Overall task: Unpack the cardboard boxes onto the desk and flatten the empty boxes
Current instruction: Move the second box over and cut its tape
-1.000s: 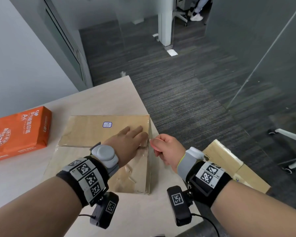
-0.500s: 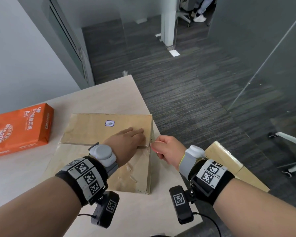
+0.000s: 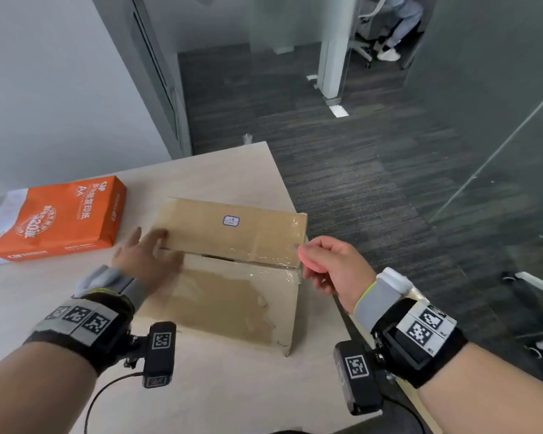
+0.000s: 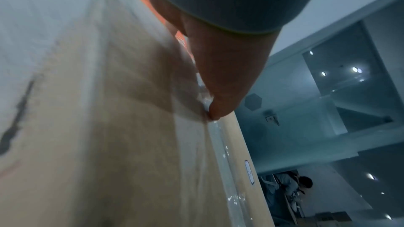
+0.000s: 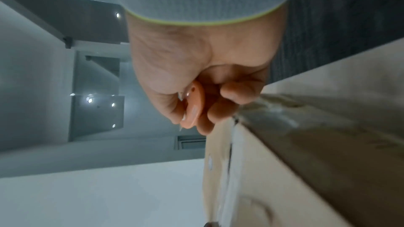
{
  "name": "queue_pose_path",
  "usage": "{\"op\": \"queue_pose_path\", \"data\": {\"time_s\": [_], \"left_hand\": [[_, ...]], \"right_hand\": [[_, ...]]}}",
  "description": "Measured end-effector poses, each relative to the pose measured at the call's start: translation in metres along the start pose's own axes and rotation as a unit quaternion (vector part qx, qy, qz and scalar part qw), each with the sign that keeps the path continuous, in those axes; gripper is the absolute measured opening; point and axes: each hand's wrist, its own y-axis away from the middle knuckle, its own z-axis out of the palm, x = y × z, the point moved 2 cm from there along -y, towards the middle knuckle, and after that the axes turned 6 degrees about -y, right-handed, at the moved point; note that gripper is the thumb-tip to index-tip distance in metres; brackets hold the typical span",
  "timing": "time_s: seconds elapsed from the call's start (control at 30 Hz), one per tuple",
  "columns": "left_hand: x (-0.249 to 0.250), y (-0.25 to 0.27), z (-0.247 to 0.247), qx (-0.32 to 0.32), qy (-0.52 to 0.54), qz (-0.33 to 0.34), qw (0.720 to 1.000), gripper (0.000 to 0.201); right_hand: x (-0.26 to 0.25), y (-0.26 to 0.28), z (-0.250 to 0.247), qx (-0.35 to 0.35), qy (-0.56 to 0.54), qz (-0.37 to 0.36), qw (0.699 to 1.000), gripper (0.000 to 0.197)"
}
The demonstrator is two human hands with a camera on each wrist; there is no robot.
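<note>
On the pale table (image 3: 232, 396) in front of me lies the cardboard box (image 3: 232, 296), near the right-hand corner, its two top flaps glazed with clear tape and a dark slit showing along the seam between them. Left of it, just apart, I see an orange ream of paper (image 3: 60, 220) lying flat. My left hand (image 3: 148, 258) rests across the box's left end at the seam, fingers straight and released, and the left wrist view shows a fingertip (image 4: 215, 113) pressing down on the taped flap edge. My right hand (image 3: 329, 270) hangs at the right end of the seam, just off the box's corner, fingers clenched around a small orange cutter (image 5: 193, 108). From the head view I make out only a pinkish sliver of it (image 3: 308, 256) between thumb and forefinger.
</note>
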Motion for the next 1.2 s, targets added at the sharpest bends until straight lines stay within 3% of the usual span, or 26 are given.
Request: {"op": "queue_pose_path", "data": {"time_s": [0.13, 0.3, 0.4, 0.47, 0.53, 0.6, 0.7, 0.8, 0.9, 1.0, 1.07, 1.13, 1.2], "left_hand": [[-0.013, 0.028, -0.001, -0.016, 0.024, 0.014, 0.999, 0.064], [-0.031, 0.068, -0.004, -0.039, 0.093, 0.082, 0.992, 0.015], [-0.050, 0.081, -0.007, -0.063, 0.198, 0.092, 0.974, 0.009], [-0.057, 0.091, -0.014, -0.129, 0.356, 0.047, 0.924, 0.018], [-0.071, 0.103, -0.020, -0.238, 0.527, 0.000, 0.815, 0.032], [-0.071, 0.109, -0.022, -0.278, 0.603, -0.019, 0.748, 0.036], [-0.089, 0.109, -0.021, -0.263, 0.644, -0.013, 0.718, 0.030], [-0.100, 0.108, -0.020, -0.292, 0.674, -0.044, 0.677, 0.035], [-0.113, 0.109, -0.018, -0.380, 0.690, -0.058, 0.613, 0.038], [-0.117, 0.112, -0.014, -0.453, 0.670, -0.014, 0.588, 0.043], [-0.117, 0.111, -0.012, -0.448, 0.694, -0.014, 0.563, 0.036], [-0.121, 0.103, -0.008, -0.389, 0.727, -0.031, 0.565, 0.031], [-0.130, 0.093, -0.003, -0.331, 0.721, -0.044, 0.607, 0.031]], "right_hand": [[-0.016, 0.004, 0.049, -0.058, 0.043, -0.025, 0.997, 0.021], [-0.009, 0.008, 0.114, -0.117, 0.069, -0.046, 0.990, 0.043], [0.003, 0.013, 0.158, -0.119, 0.054, -0.009, 0.991, 0.023], [0.008, 0.020, 0.187, -0.112, 0.027, 0.007, 0.993, 0.016], [0.011, 0.028, 0.223, -0.104, 0.038, -0.003, 0.994, 0.008], [0.014, 0.033, 0.236, -0.092, 0.054, -0.016, 0.994, 0.015], [0.020, 0.035, 0.257, -0.049, 0.097, -0.028, 0.994, 0.031], [0.021, 0.040, 0.267, -0.059, 0.091, -0.015, 0.994, 0.039], [0.020, 0.045, 0.274, -0.053, 0.101, -0.008, 0.993, 0.021], [0.014, 0.053, 0.275, -0.057, 0.113, 0.001, 0.992, 0.011], [0.011, 0.053, 0.274, -0.060, 0.137, -0.003, 0.989, 0.011], [0.012, 0.049, 0.267, -0.022, 0.194, -0.019, 0.981, 0.007], [0.011, 0.042, 0.252, 0.030, 0.320, -0.043, 0.946, 0.005]]}}
